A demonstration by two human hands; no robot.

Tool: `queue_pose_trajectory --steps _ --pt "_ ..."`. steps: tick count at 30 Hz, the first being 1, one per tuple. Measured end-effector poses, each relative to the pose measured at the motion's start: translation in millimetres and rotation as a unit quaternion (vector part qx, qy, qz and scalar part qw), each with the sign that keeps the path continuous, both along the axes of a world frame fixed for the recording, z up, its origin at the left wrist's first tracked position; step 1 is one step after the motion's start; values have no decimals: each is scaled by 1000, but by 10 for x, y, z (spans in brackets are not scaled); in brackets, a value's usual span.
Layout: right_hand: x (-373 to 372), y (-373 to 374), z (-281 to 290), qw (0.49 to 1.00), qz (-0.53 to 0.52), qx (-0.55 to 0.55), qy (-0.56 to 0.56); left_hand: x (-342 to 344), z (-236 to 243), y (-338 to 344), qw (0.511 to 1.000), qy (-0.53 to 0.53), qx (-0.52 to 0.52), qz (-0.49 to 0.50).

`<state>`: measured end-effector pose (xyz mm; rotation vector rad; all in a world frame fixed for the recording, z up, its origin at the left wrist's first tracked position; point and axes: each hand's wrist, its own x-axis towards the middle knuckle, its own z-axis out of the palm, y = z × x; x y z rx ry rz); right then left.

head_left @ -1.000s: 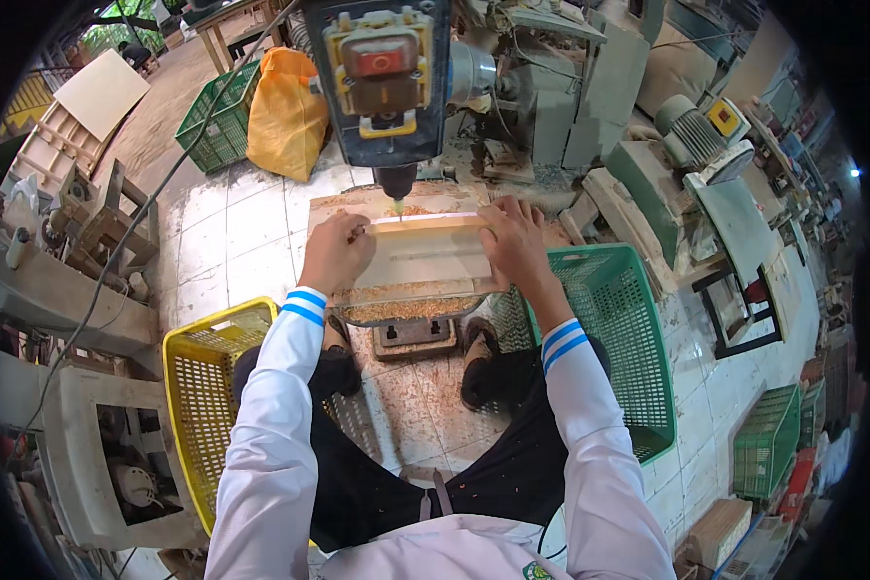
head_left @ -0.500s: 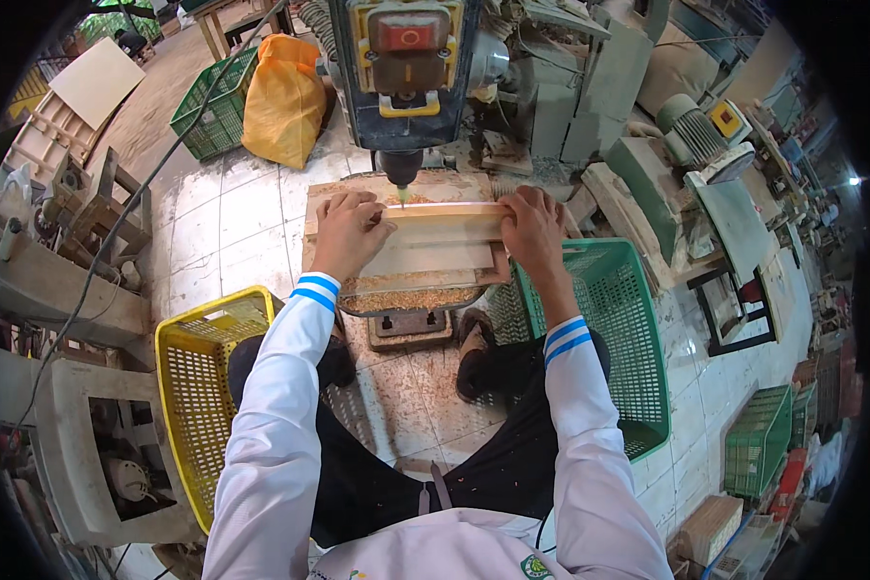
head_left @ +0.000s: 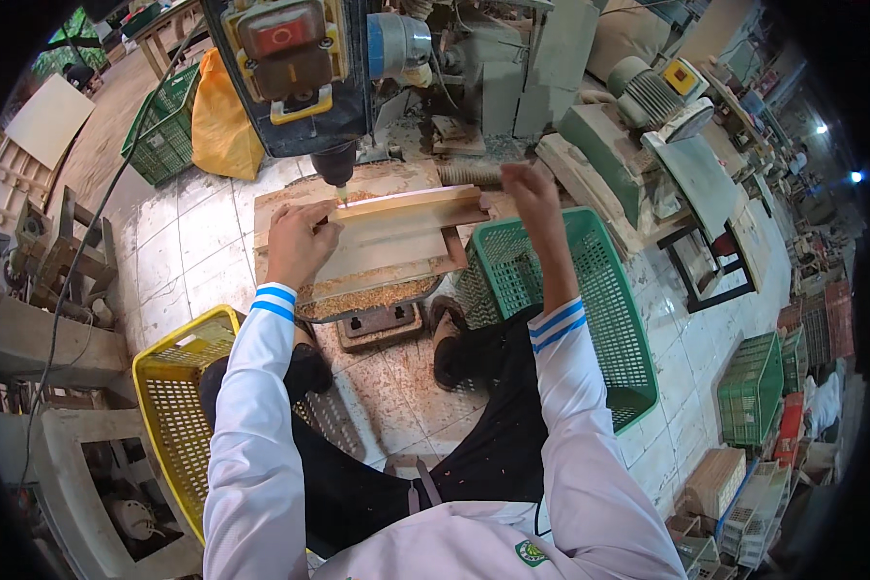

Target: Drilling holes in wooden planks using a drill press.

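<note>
My left hand [head_left: 302,232] grips the left part of a pale wooden strip [head_left: 411,201] lying on a wooden board [head_left: 387,251] with shavings around it. The bit [head_left: 343,198] of a drill press [head_left: 292,75] points down at the strip, just right of my left fingers. My right hand [head_left: 534,193] is raised apart from the strip, beyond its right end, with bent fingers; it is smeared, so I cannot make out whether anything is in it.
A green basket [head_left: 612,290] stands by my right leg, a yellow basket [head_left: 169,406] by my left. Behind lie an orange sack [head_left: 224,135] and another green crate [head_left: 155,145]. A machine with a motor [head_left: 638,97] stands at right, and a cable hangs at left.
My right hand has let go of the strip's right end and moved up and to the right. My left hand stays on the strip. The view has swung rightward.
</note>
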<state>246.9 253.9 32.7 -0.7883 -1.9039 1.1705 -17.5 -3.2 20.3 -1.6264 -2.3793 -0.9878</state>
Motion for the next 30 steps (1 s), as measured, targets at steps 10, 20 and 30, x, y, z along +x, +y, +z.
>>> queue_pose_trajectory --steps 10,20,30 --pt "-342 -333 -131 909 21 337 -246 15 30 13 999 -26 -33 26" --pt "-394 -410 -97 915 -22 300 -268 -37 -78 -20 1000 -15 3 -4" --pt "-400 -409 -137 905 -38 305 -295 -49 -231 25 998 10 62 0"
